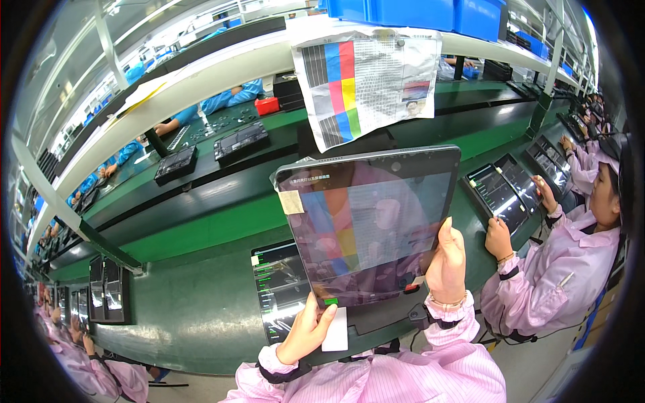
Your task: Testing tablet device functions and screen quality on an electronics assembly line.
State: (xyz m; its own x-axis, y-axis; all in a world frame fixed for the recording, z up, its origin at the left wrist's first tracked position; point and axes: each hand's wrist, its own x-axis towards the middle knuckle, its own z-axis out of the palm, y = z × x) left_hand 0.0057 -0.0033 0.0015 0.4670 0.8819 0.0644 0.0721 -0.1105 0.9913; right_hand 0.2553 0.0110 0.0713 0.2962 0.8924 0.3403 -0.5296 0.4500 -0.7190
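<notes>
A dark tablet (379,232) is tilted up in front of me, gripped by both hands. My left hand (306,334) closes on its lower left corner, and my right hand (446,263) holds its right edge near the bottom. On its screen are coloured patches and a pale text area like those on the crumpled printed chart (371,87) hanging just beyond. A cream sticker (291,202) marks its upper left corner. Behind it, partly hidden, another tablet (274,292) with green marks on its screen lies on the bench, and a white card (334,330) sits by my left hand.
Blue bins (410,15) stand on the shelf above. Black trays (176,166) rest along the line beyond the green bench (188,295), near a red box (267,105). At right a co-worker in pink (554,269) handles tablets in a tray (478,176). Another tray (109,316) lies left.
</notes>
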